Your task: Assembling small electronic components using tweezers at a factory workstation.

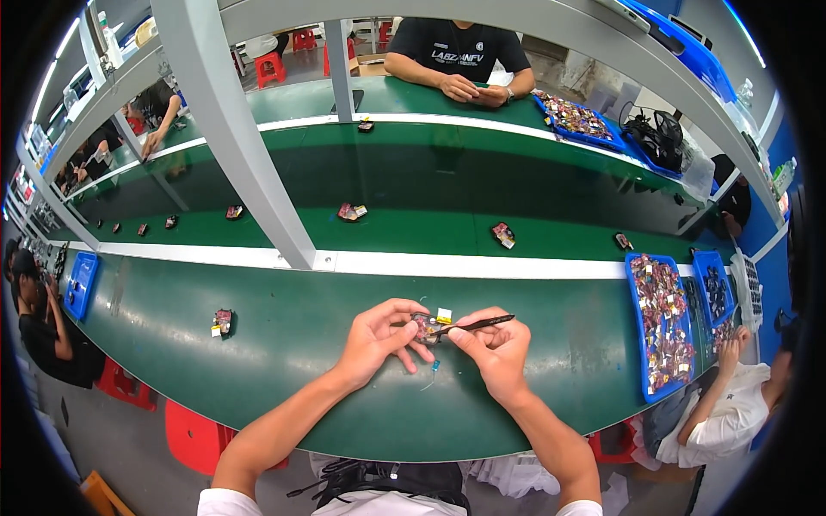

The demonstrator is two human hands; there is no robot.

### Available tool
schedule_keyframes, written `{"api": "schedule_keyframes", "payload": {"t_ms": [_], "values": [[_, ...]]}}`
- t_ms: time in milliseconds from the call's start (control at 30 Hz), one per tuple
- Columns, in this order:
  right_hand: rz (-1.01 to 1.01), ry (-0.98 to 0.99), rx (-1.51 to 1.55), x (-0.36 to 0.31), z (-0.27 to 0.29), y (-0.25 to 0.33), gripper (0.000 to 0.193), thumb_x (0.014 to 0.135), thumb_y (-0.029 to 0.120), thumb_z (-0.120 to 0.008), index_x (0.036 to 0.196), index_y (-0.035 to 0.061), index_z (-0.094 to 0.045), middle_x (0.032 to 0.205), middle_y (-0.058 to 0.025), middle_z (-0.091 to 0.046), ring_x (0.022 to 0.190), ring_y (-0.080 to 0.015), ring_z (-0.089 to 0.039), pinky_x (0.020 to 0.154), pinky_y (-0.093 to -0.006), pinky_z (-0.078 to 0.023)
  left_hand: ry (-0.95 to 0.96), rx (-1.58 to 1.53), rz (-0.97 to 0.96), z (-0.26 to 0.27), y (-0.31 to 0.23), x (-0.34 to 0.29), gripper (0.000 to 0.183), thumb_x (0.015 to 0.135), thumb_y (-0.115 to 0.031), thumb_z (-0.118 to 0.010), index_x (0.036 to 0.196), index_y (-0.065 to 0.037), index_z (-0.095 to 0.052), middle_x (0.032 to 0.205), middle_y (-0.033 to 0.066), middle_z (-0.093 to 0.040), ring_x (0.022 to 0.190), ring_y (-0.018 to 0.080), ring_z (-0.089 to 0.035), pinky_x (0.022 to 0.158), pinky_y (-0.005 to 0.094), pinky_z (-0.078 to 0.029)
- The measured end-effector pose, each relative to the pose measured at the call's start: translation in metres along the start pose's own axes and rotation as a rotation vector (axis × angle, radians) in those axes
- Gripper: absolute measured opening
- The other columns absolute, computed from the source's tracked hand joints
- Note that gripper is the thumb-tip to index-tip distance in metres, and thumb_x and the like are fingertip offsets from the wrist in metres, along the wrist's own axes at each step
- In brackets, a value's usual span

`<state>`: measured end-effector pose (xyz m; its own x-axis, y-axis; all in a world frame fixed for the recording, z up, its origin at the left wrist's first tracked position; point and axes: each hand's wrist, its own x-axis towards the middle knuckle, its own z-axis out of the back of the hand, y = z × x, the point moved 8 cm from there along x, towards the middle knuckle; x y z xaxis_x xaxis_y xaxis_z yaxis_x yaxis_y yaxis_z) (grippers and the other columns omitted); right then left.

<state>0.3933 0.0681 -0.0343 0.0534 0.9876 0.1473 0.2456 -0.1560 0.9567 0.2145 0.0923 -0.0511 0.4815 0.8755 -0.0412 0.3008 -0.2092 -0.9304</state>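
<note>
Module (425, 328) indistinct in left hand (383, 336)

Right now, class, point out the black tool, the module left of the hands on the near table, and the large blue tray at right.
Black tool (486, 323): head view, its shaft.
Module (224, 322): head view, its dark body.
Tray (640, 340): head view, its left rim.

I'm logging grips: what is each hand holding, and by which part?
Left hand: small dark electronic assembly, by its left side. Right hand: slim black rod-like tool, around its middle.
</note>
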Motion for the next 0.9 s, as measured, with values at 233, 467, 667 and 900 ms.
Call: {"api": "schedule_keyframes", "payload": {"t_ms": [233,467,667,900], "values": [[0.281,-0.010,-0.376,-0.007,-0.009,0.023,0.011,0.080,-0.004,-0.082,0.089,0.0001,-0.076,0.071,0.0006,-0.067,0.047,0.0021,-0.039,0.044,-0.0208,-0.025,0.028,-0.024,-0.006,-0.002,0.004,0.002,0.035,0.104,-0.018,-0.058,0.128,0.008,-0.054,0.108,0.0227,-0.069,0.082,0.0338,-0.076,0.058,0.0332,-0.064],[0.269,-0.027,-0.357,-0.004,-0.008,0.023,0.011,0.079,-0.002,-0.082,0.088,0.0000,-0.076,0.068,0.0009,-0.067,0.046,0.0015,-0.039,0.044,-0.0211,-0.024,0.046,-0.008,-0.024,0.000,0.002,0.000,0.035,0.105,-0.018,-0.057,0.128,0.008,-0.056,0.109,0.0219,-0.070,0.084,0.0316,-0.076,0.059,0.0316,-0.063],[0.226,0.025,-0.313,-0.003,-0.006,0.015,0.011,0.080,-0.004,-0.081,0.089,-0.0012,-0.075,0.072,-0.0005,-0.069,0.047,0.0019,-0.039,0.044,-0.0203,-0.025,0.026,-0.049,0.006,0.000,0.004,0.000,0.032,0.104,-0.015,-0.059,0.126,0.008,-0.058,0.104,0.0202,-0.071,0.079,0.0292,-0.076,0.058,0.0308,-0.062],[0.161,0.063,-0.240,0.001,-0.007,0.013,0.011,0.081,-0.005,-0.080,0.089,-0.0023,-0.073,0.078,-0.0019,-0.071,0.050,0.0019,-0.041,0.045,-0.0184,-0.028,0.013,-0.028,0.019,0.001,0.004,-0.001,0.029,0.102,-0.010,-0.061,0.124,0.008,-0.060,0.103,0.0198,-0.071,0.075,0.0276,-0.075,0.056,0.0305,-0.062]]}}
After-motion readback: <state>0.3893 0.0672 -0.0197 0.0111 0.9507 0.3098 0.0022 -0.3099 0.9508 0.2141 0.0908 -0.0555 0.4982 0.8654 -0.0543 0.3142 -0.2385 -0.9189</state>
